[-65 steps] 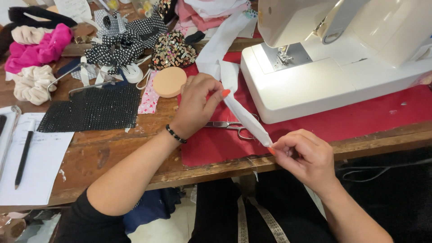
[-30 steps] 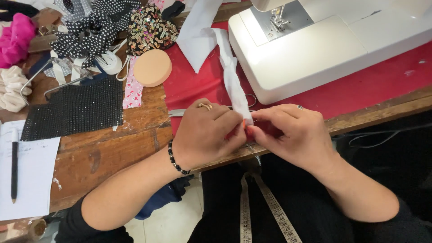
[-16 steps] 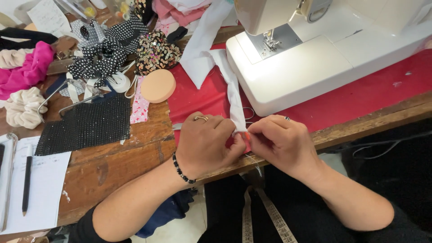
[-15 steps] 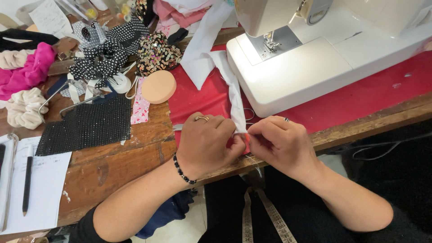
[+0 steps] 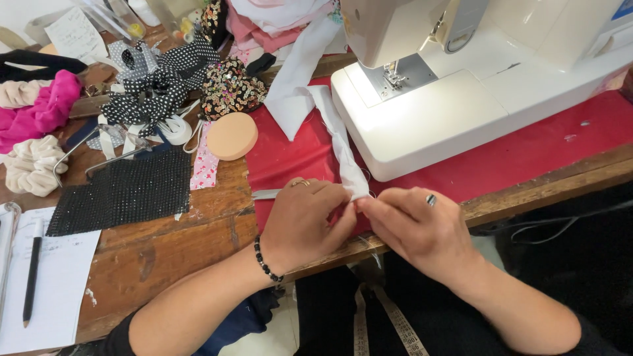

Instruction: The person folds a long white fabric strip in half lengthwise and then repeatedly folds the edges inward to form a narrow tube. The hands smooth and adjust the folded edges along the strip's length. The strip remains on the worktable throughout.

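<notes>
Both hands — left hand (image 5: 304,221) and right hand (image 5: 414,227) — are closed, pinching the white fabric strip's (image 5: 339,142) end, just before the sewing machine (image 5: 475,86).

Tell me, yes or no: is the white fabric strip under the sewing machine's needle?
No: the white fabric strip lies on the red cloth left of the sewing machine, its end pinched by both hands.

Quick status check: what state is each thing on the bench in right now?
White fabric strip: near end pinched by both hands.
Left hand: closed on strip.
Right hand: closed on strip.
White sewing machine: nothing under needle.
Black pencil: lying on paper.
</notes>
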